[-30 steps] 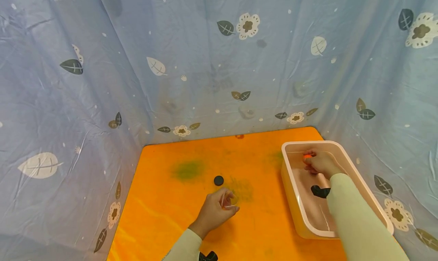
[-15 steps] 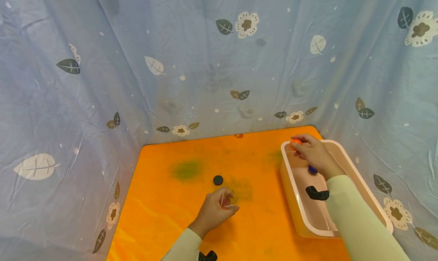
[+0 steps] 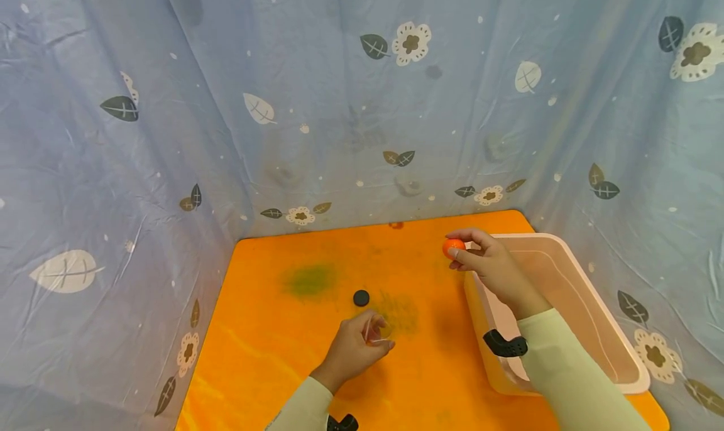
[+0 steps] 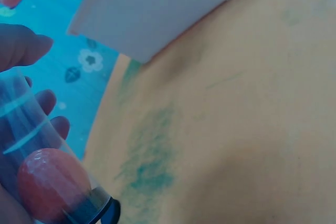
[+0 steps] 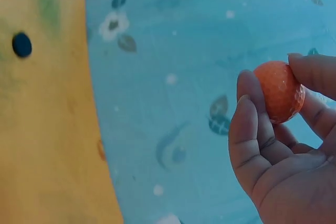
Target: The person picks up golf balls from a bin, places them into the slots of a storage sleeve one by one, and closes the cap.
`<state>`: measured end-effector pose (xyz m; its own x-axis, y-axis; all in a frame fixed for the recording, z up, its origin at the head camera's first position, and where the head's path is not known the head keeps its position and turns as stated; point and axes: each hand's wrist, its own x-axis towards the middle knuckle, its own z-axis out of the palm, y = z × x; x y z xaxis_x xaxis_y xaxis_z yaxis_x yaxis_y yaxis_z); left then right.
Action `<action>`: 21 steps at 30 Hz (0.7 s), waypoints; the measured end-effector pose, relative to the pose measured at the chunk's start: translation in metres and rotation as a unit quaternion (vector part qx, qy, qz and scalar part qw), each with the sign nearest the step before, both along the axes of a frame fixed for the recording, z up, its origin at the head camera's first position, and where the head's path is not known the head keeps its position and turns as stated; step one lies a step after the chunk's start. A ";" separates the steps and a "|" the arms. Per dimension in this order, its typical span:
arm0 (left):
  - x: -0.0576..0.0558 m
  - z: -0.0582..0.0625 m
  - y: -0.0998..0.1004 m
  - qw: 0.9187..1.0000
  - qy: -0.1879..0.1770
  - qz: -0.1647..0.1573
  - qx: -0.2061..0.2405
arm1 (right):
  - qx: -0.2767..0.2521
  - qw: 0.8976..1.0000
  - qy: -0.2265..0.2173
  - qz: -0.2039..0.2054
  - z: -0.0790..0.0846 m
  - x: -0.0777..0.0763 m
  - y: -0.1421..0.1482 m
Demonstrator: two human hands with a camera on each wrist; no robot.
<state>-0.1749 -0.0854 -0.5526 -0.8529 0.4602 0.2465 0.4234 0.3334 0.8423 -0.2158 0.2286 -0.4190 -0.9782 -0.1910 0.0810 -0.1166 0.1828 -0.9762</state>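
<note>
My left hand [image 3: 356, 343] grips a clear tube [image 4: 21, 108] above the orange tabletop. Inside the tube's lower end sits one orange ball [image 4: 52, 184], just above a black end piece [image 4: 111, 211]. My right hand [image 3: 498, 271] pinches an orange golf ball [image 5: 278, 92] between thumb and fingers; its dimples show in the right wrist view. That hand hovers over the left rim of the pink plastic tub [image 3: 619, 324], with the ball just outside it. A black round cap [image 3: 361, 298] lies on the table beyond my left hand.
The orange table [image 3: 271, 355] has green smudges and ends against a blue flowered curtain [image 3: 339, 104] at the back and sides. The tub stands at the table's right, partly covered by my right forearm.
My right hand has lifted the orange golf ball out of the tub and carried it left past the rim. A dark blue thing seen inside the tub is now hidden. My left hand stays put.
</note>
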 end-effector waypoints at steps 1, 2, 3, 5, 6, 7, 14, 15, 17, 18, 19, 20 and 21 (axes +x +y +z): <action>0.000 0.000 0.000 1.000 0.000 -0.001 0.000 | -0.007 1.000 -0.001 0.007 -0.001 0.002 -0.003; 0.000 0.000 0.000 1.000 0.000 -0.002 0.002 | -0.014 1.000 -0.003 0.012 -0.003 0.003 -0.007; 0.000 0.000 0.001 1.000 0.000 -0.003 0.002 | -0.021 1.000 -0.006 0.017 -0.005 0.005 -0.010; 0.000 0.001 0.001 1.000 0.000 -0.003 0.002 | -0.027 0.999 -0.015 0.025 -0.009 0.009 -0.017; 0.000 0.001 0.001 1.000 -0.001 -0.003 0.002 | -0.030 0.999 -0.017 0.029 -0.011 0.010 -0.020; 0.000 0.001 0.001 1.000 -0.001 -0.002 0.001 | -0.031 0.999 -0.021 0.031 -0.013 0.012 -0.024; 0.000 0.001 0.002 1.000 -0.002 0.004 0.002 | -0.071 0.994 -0.032 0.076 -0.025 0.023 -0.047; 0.000 0.001 0.003 1.000 -0.002 0.004 0.001 | -0.079 0.993 -0.032 0.084 -0.026 0.024 -0.050; 0.000 0.002 0.002 1.000 0.000 0.007 -0.005 | -0.087 0.991 -0.035 0.091 -0.029 0.028 -0.055; 0.000 0.002 0.002 1.000 -0.001 0.008 -0.006 | -0.090 0.991 -0.033 0.095 -0.030 0.029 -0.058; 0.000 0.002 0.002 1.000 -0.001 0.007 -0.005 | -0.091 0.990 -0.032 0.099 -0.031 0.031 -0.061; 0.000 0.002 0.002 1.000 0.001 0.007 -0.005 | -0.093 0.990 -0.030 0.104 -0.031 0.033 -0.064; 0.000 0.002 0.001 1.000 0.003 0.007 -0.004 | -0.098 0.989 -0.030 0.111 -0.032 0.034 -0.067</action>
